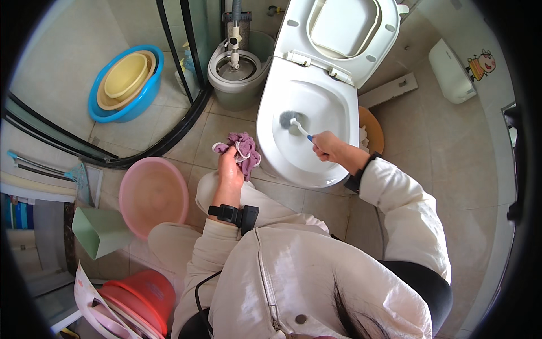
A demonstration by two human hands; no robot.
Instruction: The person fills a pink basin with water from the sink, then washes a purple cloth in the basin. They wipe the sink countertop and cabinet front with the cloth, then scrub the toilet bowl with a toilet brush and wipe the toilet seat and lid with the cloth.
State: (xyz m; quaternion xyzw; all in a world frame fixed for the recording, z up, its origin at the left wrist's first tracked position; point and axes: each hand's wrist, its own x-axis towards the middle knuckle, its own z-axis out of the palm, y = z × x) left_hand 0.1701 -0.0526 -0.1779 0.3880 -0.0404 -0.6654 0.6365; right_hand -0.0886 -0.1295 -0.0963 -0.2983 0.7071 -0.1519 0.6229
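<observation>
My right hand [328, 147] grips the blue-and-white handle of a toilet brush [292, 120]. Its grey bristle head is inside the white toilet bowl [277, 152], at the back left of the basin by the drain. In my left hand [230, 169] is a bunched purple cloth [244, 153] with white edging, held just left of the bowl's outer wall. The toilet seat and lid [292, 36] are raised. Part of the bristle head's underside is hidden.
A pink basin [183, 199] holding water stands left of my knee, beside a pale green bin [114, 233]. Behind are a mop bucket [237, 95] and the shower's curved black frame [186, 123]. An orange basket [377, 131] sits right of the toilet. Red tubs [159, 292] stand lower left.
</observation>
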